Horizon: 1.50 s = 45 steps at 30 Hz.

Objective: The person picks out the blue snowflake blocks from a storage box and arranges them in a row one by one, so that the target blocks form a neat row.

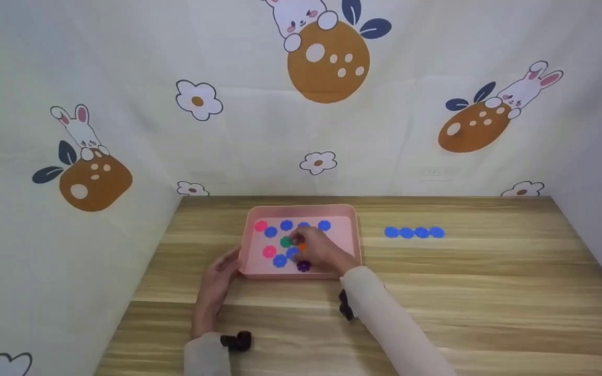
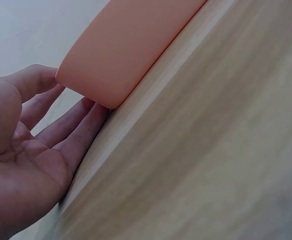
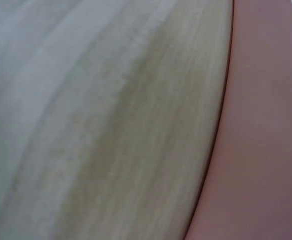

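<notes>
A pink tray (image 1: pixel 351 250) on the wooden table holds several flower-shaped discs: blue (image 1: pixel 324 225), pink (image 1: pixel 269 251), green (image 1: pixel 285 242), orange (image 1: pixel 302 247) and dark purple (image 1: pixel 303 266). My left hand (image 1: pixel 216 284) is at the tray's left side; in the left wrist view its fairly straight fingers (image 2: pixel 74 120) touch the tray's outer wall (image 2: pixel 120 50). My right hand (image 1: pixel 322 248) reaches over the front right of the tray, bent fingers down among the discs. Whether they pinch a disc is hidden. The right wrist view shows the tray wall (image 3: pixel 258 125) but no hand.
Right of the tray, several blue discs (image 1: pixel 414 233) form a touching row on the wooden table (image 1: pixel 489 292). Pale cloth walls (image 1: pixel 249 141) with rabbit and flower prints stand behind and at the sides. A dark wrist device (image 1: pixel 238 341) sits at the left cuff.
</notes>
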Motion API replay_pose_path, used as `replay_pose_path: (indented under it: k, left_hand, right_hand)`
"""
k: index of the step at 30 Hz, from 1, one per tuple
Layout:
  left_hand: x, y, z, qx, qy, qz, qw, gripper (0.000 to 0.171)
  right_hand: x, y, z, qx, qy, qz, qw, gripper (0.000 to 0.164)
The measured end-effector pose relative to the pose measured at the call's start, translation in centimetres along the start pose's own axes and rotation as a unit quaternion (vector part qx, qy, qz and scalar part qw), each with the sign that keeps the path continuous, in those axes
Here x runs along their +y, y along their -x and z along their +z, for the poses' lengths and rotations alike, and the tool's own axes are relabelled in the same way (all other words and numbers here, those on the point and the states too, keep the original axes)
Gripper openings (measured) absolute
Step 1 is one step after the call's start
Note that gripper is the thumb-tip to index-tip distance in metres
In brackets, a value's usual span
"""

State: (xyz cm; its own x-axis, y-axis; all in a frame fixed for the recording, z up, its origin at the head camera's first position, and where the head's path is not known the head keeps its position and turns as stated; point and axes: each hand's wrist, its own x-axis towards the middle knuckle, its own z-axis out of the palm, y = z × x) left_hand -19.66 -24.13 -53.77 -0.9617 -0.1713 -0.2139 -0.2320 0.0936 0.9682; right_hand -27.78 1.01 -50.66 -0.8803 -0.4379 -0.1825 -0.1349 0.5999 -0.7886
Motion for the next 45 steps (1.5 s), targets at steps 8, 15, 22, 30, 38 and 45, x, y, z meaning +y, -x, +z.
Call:
replay_pose_path:
  k: [8, 15, 22, 30, 38, 45]
  left_hand:
    - [0.0, -0.1, 0.1, -0.001, 0.005, 0.0, 1.0, 0.045]
    - [0.0, 0.0, 0.0, 0.0, 0.016, 0.013, 0.9998, 0.042]
    - [0.0, 0.0, 0.0, -0.002, 0.012, 0.001, 0.9999, 0.043]
    - [0.3, 0.1, 0.0, -0.004, 0.006, -0.006, 1.0, 0.043]
    - [0.1, -0.1, 0.0, 0.0, 0.006, -0.004, 1.0, 0.044]
    - [-0.1, -0.3, -0.1, 0.006, 0.009, -0.002, 0.9999, 0.041]
  right_hand:
    - [-0.3, 0.1, 0.2, -0.003, 0.021, 0.003, 1.0, 0.039]
    - [-0.8, 0.3, 0.5, -0.01, 0.038, 0.007, 0.999, 0.039]
    - [-1.1, 0.6, 0.3, -0.023, 0.033, 0.018, 0.999, 0.043]
    - [-1.4, 0.7, 0.2, -0.028, 0.052, 0.011, 0.998, 0.044]
    - [-1.1, 0.3, 0.2, -0.016, 0.093, -0.015, 0.995, 0.042]
    - [-1.0, 0.1, -1.5, 0.003, 0.084, -0.043, 0.996, 0.046]
